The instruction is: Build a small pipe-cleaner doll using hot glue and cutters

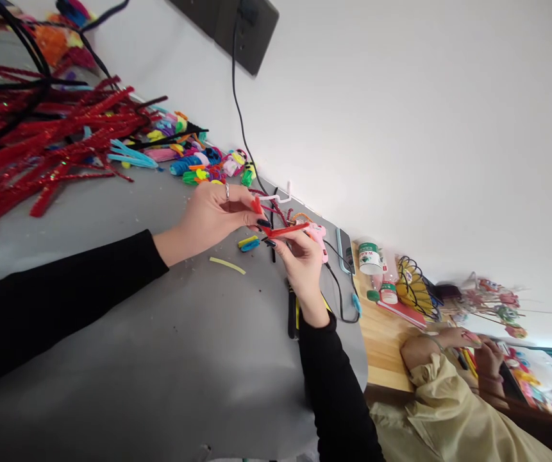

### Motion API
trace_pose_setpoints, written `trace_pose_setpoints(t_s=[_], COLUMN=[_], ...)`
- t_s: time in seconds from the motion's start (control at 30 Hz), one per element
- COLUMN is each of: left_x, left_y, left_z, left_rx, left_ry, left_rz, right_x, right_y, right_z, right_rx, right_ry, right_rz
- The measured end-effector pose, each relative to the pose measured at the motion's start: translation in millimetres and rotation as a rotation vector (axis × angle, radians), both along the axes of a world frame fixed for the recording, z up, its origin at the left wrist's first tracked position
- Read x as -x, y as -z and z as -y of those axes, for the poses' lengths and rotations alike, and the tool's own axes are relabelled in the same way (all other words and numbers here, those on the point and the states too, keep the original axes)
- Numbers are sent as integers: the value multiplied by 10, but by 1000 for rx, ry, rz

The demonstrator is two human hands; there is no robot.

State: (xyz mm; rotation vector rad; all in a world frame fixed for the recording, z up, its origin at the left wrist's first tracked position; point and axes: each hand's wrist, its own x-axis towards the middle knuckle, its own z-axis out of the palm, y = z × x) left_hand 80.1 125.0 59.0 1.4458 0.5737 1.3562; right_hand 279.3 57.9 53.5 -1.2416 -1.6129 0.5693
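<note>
A bent red pipe cleaner [285, 230] is stretched between my two hands above the grey table mat [199, 359]. My left hand [220, 215] pinches one end of it between thumb and fingers. Its other stretch lies along the fingers of my right hand [302, 266], whose thumb presses near the bend. Just behind the hands is a pink glue gun [318, 239] with a black cord. A white bent pipe cleaner [278, 198] shows behind my left fingertips. Below the hands lie a short pale yellow strip [227, 265] and a small blue and yellow piece [249, 244].
Red tinsel pipe cleaners [64, 141] pile up at the left, beside several colourful small figures [199, 160]. Black-handled pliers [293, 314] lie under my right wrist. A phone [345, 250] rests by the wall. A co-worker's arm [422, 353] is at the right, near bottles [388, 282].
</note>
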Motion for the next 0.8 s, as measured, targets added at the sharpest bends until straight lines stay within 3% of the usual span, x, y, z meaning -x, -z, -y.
trace_pose_setpoints(t_s=[0.47, 0.8], left_x=[11, 17], left_y=[10, -57], left_z=[-40, -11], left_rx=[-38, -25], left_ry=[46, 68], left_rz=[-52, -108], right_x=[-6, 26], right_y=[61, -7], right_z=[-18, 9], right_rx=[20, 4], right_ry=[1, 13], right_rz=[-130, -130])
